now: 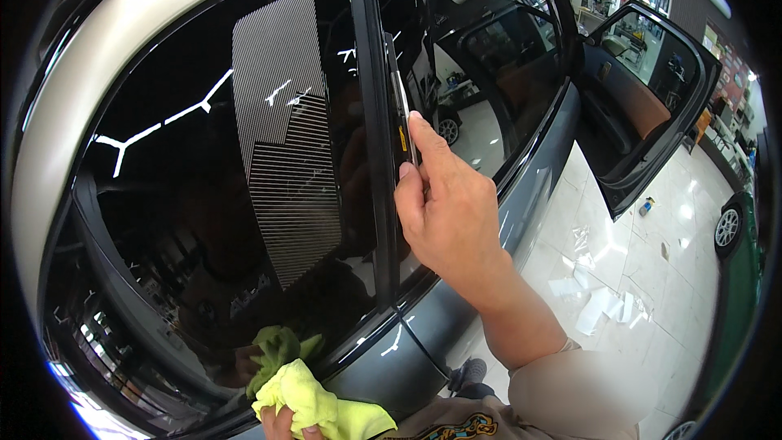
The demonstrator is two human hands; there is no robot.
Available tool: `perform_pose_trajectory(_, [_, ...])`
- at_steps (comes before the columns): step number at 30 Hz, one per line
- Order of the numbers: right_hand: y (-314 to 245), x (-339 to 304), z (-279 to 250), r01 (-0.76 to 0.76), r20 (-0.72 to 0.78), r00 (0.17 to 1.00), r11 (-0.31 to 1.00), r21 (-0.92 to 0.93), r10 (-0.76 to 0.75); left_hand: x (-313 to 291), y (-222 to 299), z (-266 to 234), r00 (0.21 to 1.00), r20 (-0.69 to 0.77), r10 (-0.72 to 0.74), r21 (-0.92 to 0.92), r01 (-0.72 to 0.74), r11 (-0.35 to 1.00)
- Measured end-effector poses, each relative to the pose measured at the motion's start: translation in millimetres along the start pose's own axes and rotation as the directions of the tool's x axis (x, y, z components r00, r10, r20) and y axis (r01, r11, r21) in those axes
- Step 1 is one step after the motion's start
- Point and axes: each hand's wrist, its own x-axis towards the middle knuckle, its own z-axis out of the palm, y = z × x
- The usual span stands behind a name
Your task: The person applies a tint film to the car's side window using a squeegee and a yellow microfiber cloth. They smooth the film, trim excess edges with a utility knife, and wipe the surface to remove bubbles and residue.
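Observation:
My right hand [448,195] is closed on a slim, straight tool with a silver edge and a yellow mark [402,138]. Its index finger stretches along the tool and the thumb presses from below. The tool stands almost upright by the rear edge of the dark front side window [481,57], next to the black pillar trim [368,114]; its exact kind is hard to tell. Low in the picture, my left hand [285,425] grips a bunched yellow-green cloth [305,395] just below the dark rear side window [187,220], which mirrors the cloth.
The grey car door panel [383,367] runs beneath the windows. Ahead, an open front door [643,106] juts out to the right. Scraps of clear and white film [603,310] and a small can [647,206] lie on the tiled floor. A green car [737,293] stands at far right.

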Motion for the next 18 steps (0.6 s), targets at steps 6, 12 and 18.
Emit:
perform_pose_trajectory(6, [0,-5,-2,-0.037,0.02,0.999,0.999,0.02,0.037,-1,-1,2,1.0,-0.004,0.006,-0.007,-0.006,1.0])
perform_pose_trajectory(12, [5,-10,2,-0.087,0.017,0.996,0.994,0.06,0.086,2,0,5,0.999,-0.027,0.043,0.017,-0.042,0.999])
perform_pose_trajectory(18, [-17,-12,24,-0.163,0.088,0.984,0.981,0.101,0.154,-20,-23,5,0.993,-0.093,0.074,0.057,-0.069,0.996])
